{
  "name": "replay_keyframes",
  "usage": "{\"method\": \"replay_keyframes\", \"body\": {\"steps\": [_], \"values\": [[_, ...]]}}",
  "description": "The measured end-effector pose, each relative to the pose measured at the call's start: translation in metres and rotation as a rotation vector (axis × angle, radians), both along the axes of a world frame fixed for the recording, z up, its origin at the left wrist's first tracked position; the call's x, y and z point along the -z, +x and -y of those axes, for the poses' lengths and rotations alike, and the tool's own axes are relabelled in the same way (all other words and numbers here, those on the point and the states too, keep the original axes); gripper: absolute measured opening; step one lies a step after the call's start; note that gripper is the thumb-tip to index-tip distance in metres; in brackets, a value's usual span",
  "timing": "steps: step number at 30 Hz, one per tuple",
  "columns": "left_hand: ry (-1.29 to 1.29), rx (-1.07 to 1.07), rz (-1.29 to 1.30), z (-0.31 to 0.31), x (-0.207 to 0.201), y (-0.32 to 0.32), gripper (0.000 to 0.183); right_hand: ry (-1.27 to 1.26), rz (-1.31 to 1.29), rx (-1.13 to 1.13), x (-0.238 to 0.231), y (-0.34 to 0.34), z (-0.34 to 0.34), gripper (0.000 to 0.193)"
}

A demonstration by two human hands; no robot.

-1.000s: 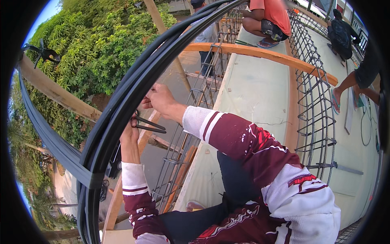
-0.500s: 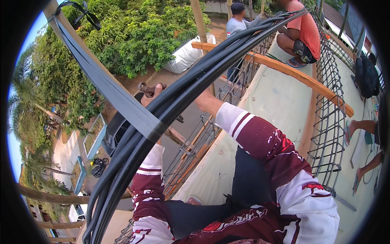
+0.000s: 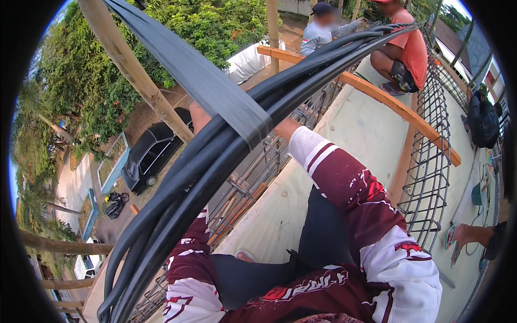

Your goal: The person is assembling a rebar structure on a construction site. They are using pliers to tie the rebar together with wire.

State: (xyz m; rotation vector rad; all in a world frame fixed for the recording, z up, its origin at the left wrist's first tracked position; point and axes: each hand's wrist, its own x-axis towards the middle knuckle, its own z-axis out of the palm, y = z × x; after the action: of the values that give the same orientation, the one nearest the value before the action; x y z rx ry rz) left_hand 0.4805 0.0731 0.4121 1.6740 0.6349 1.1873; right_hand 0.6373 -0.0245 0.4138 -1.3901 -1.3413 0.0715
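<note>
Cables [image 3: 204, 167] looped by a strap [image 3: 212, 89] cross in front of left hand [image 3: 200, 116] and right hand [image 3: 286, 128], whose hidden grips I cannot tell, and look heavy, springy, slick, likely best held beside it.

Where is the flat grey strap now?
In the head view, the grey strap runs from the upper left to near the centre, where it wraps over the black cables.
</note>
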Motion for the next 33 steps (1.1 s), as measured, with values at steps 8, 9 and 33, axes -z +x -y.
{"method": "replay_keyframes", "body": {"steps": [8, 9, 33], "values": [[0.038, -0.043, -0.004, -0.009, 0.007, 0.005, 0.02, -0.217, -0.584, -0.345, 0.007, 0.013, -0.008, 0.02], [0.005, -0.05, -0.015, -0.009, 0.008, 0.004, 0.019, -0.246, -0.648, -0.409, 0.008, 0.017, -0.007, 0.019], [-0.263, -0.035, 0.181, -0.003, -0.004, -0.006, 0.025, -0.49, -0.96, -0.686, -0.01, 0.032, -0.002, 0.013]]}}
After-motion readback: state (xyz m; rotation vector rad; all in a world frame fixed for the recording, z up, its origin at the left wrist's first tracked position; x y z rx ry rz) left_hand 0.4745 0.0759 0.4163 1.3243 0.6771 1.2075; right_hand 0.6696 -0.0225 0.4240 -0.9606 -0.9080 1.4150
